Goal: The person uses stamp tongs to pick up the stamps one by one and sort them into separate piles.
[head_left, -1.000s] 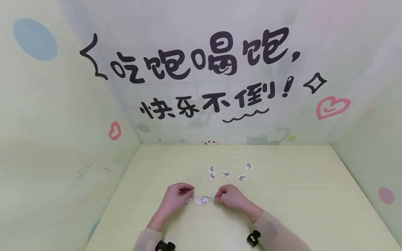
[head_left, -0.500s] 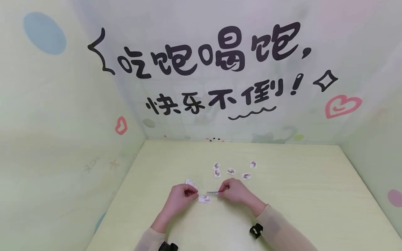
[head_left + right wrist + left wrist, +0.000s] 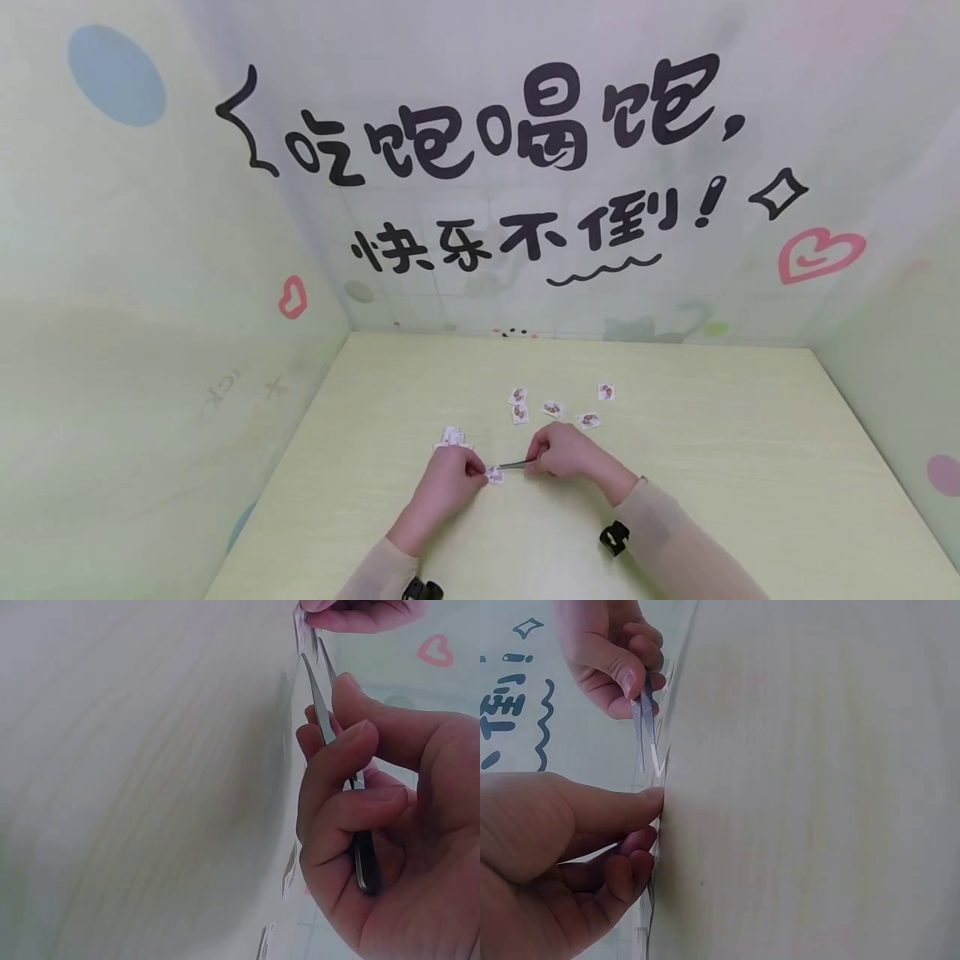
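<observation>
My right hand (image 3: 566, 452) grips a pair of metal tweezers (image 3: 516, 465) with a black grip end, best seen in the right wrist view. The two tips of the tweezers (image 3: 319, 697) stand apart, pointing toward my left hand. A small white printed card (image 3: 495, 476) lies low at the table in front of me. Its left end is hidden under the fingers of my left hand (image 3: 450, 483), whose thumb and fingertips pinch it. In the head view the tweezer tips reach the card's upper edge.
Just beyond my left hand is a cluster of overlapping white cards (image 3: 452, 435). Several small picture cards lie farther back, including a touching pair (image 3: 521, 414) and a lone one (image 3: 606, 392). Printed walls surround the pale wooden table (image 3: 720, 433).
My left hand has moved right onto the card, uncovering the cluster behind it. The tweezers in my right hand have come to the card's edge. The head view has shifted slightly.
</observation>
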Demonstrator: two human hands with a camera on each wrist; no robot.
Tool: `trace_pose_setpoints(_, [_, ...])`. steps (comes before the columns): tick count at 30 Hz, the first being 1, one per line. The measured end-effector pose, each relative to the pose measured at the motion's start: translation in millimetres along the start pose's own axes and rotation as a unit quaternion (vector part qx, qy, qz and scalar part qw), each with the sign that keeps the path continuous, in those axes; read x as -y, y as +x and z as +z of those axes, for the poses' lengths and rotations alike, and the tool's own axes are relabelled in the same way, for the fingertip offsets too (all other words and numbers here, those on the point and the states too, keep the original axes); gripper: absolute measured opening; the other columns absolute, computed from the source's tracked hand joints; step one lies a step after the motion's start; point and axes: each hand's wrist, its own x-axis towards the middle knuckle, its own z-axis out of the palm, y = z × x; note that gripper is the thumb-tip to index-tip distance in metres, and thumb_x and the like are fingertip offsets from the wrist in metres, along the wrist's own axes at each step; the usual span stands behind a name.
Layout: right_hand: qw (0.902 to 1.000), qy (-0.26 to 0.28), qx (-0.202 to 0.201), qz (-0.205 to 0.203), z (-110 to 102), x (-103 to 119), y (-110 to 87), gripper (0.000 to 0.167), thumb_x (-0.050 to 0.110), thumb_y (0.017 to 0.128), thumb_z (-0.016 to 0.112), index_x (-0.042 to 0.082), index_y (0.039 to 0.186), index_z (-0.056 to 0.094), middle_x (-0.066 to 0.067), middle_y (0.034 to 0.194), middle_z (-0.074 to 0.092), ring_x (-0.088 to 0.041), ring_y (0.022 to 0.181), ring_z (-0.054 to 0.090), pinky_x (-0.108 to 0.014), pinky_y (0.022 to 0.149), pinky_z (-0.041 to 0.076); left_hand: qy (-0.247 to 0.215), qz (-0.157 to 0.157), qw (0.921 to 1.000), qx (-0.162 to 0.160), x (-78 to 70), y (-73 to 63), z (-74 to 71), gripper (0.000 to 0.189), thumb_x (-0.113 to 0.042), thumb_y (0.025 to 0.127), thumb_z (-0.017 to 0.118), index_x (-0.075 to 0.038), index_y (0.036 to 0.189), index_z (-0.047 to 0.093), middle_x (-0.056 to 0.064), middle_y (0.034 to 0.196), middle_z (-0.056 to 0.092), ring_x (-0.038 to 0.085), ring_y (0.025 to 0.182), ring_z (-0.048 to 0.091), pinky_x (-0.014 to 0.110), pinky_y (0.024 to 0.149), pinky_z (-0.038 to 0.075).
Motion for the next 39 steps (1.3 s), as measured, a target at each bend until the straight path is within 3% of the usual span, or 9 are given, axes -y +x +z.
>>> trace_pose_setpoints(9, [0.9992, -0.039, 0.010, -0.005, -4, 2, 6.0, 0.014, 0.010, 0.087, 0.088, 0.016, 0.083, 0.076, 0.004, 0.075, 0.065, -0.015, 0.068, 0.058, -0.032, 0.065, 0.049, 0.002, 0.000, 1.0000, -0.005, -0.8, 2.9, -0.9, 0.007, 0.000, 0.087, 0.084, -0.004, 0.086, 0.078, -0.004, 0.076, 0.069, 0.009, 0.069, 0.061, 0.026, 0.064, 0.055])
trace_pose_setpoints(16, [0.9988, -0.020, 0.044, -0.001, -4, 2, 9.0, 0.011, 0.009, 0.088, 0.087, 0.015, 0.083, 0.078, 0.005, 0.074, 0.067, -0.013, 0.065, 0.057, -0.028, 0.062, 0.048, -0.004, -0.003, 1.0000, -0.006, -0.9, 3.4, -0.9, 0.008, 0.000, 0.087, 0.085, -0.004, 0.087, 0.079, -0.004, 0.076, 0.068, 0.009, 0.068, 0.060, 0.026, 0.063, 0.055])
trace_pose_setpoints(27, [0.9997, 0.008, 0.014, 0.019, 9, 0, 8.2, 0.008, 0.008, 0.087, 0.080, 0.011, 0.082, 0.075, 0.003, 0.082, 0.067, -0.019, 0.076, 0.060, -0.035, 0.073, 0.049, -0.006, 0.005, 0.9999, -0.010, 2.1, 2.6, -3.9, 0.007, -0.001, 0.087, 0.085, -0.005, 0.090, 0.080, -0.004, 0.079, 0.071, 0.009, 0.071, 0.062, 0.026, 0.066, 0.056])
trace_pose_setpoints(29, [0.9994, 0.023, 0.006, 0.025, 9, 0, 6.3, 0.008, 0.008, 0.088, 0.080, 0.012, 0.082, 0.075, 0.002, 0.083, 0.067, -0.019, 0.077, 0.060, -0.034, 0.072, 0.049, -0.015, 0.004, 0.9996, -0.022, 3.7, 0.9, -7.4, 0.007, -0.002, 0.088, 0.085, -0.006, 0.092, 0.081, -0.005, 0.081, 0.071, 0.009, 0.073, 0.062, 0.026, 0.067, 0.055])
trace_pose_setpoints(34, [0.9966, 0.074, -0.016, 0.033, 10, 2, 3.0, 0.007, 0.007, 0.089, 0.080, 0.008, 0.084, 0.074, -0.001, 0.082, 0.066, -0.017, 0.075, 0.057, -0.031, 0.068, 0.046, -0.050, -0.012, 0.9949, -0.086, 7.6, -4.4, -25.1, 0.005, -0.004, 0.091, 0.084, -0.008, 0.093, 0.081, -0.004, 0.084, 0.071, 0.012, 0.074, 0.061, 0.026, 0.064, 0.054])
trace_pose_setpoints(39, [0.9918, 0.117, -0.033, 0.040, 25, 10, 6.2, 0.007, 0.008, 0.089, 0.080, 0.007, 0.087, 0.074, -0.001, 0.083, 0.066, -0.016, 0.075, 0.056, -0.029, 0.067, 0.046, -0.064, -0.037, 0.9873, -0.141, 15.9, -7.3, -44.2, 0.004, -0.005, 0.092, 0.083, -0.007, 0.095, 0.082, -0.003, 0.082, 0.070, 0.014, 0.074, 0.059, 0.026, 0.063, 0.052])
